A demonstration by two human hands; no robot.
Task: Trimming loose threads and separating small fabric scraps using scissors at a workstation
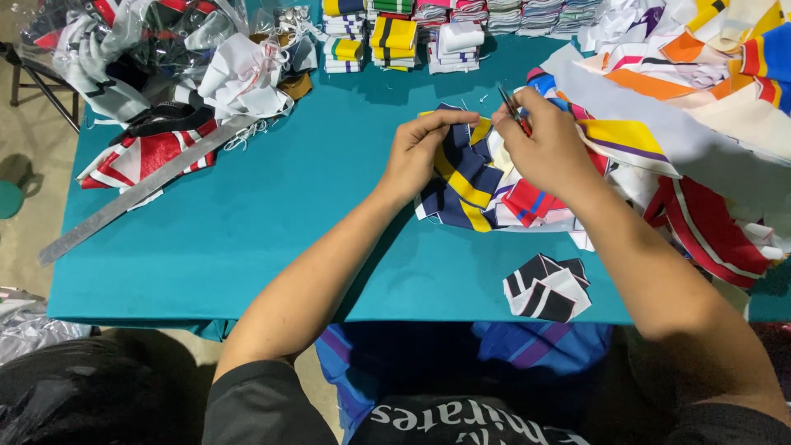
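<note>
1. Teal table [272,222] spread wide under everything; bare in the middle, crowded along the far and right edges.
2. Loose heap of striped fabric [700,91] piled at the right, in orange, yellow, red and white; clear plastic bags of cloth [140,49] at the far left corner.
3. Long metal ruler [140,194] laid slantwise at the left, one end over red-and-white cloth.
4. Folded stacks of ribbed bands [391,37] ranged along the far edge.
5. Navy-and-yellow striped piece [461,177] near the table's middle, just beside the heap; pinched at its top edge by the left hand [416,152], fingers closed on it.
6. Black-and-white folded piece [548,288] near the front edge, apart from both hands.
7. Right hand [548,148] closed around small snips [512,107], blades pointing away, over the striped piece.
</note>
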